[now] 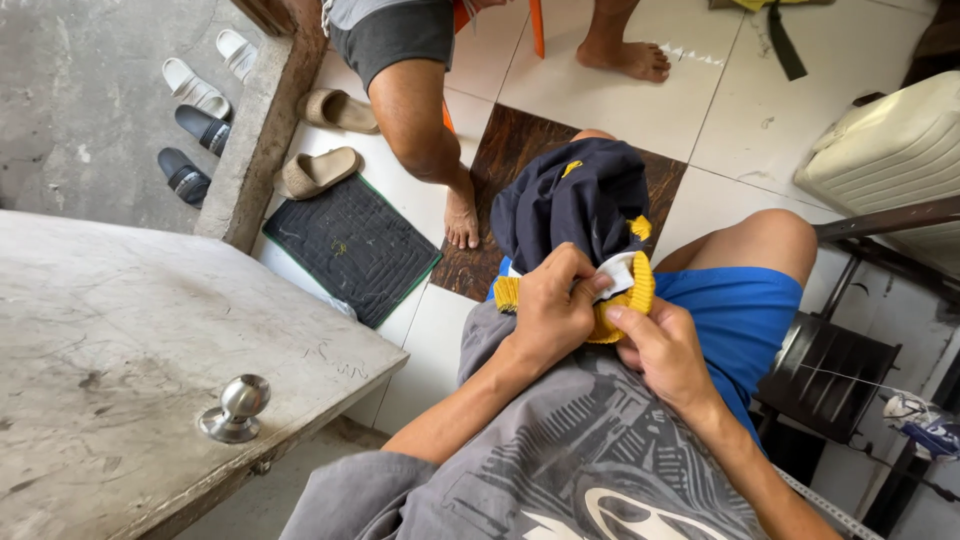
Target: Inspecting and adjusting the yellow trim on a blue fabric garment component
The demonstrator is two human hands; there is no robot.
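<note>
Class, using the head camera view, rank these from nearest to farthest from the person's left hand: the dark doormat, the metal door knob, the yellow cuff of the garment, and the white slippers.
1. yellow cuff: held by the left hand, on the lap.
2. dark doormat: floor, up and left.
3. metal door knob: lower left, on the grey surface.
4. white slippers: top left, outside.

I see one label only: small white cloth tag [618,272], rectangular, sewn inside the yellow ribbed hem [635,297] of a navy garment [570,200]. Sits btwn left hand [550,310] thumb and right hand [665,350] fingertips, both pinching at it. No pkgs, signs or screens.
</note>
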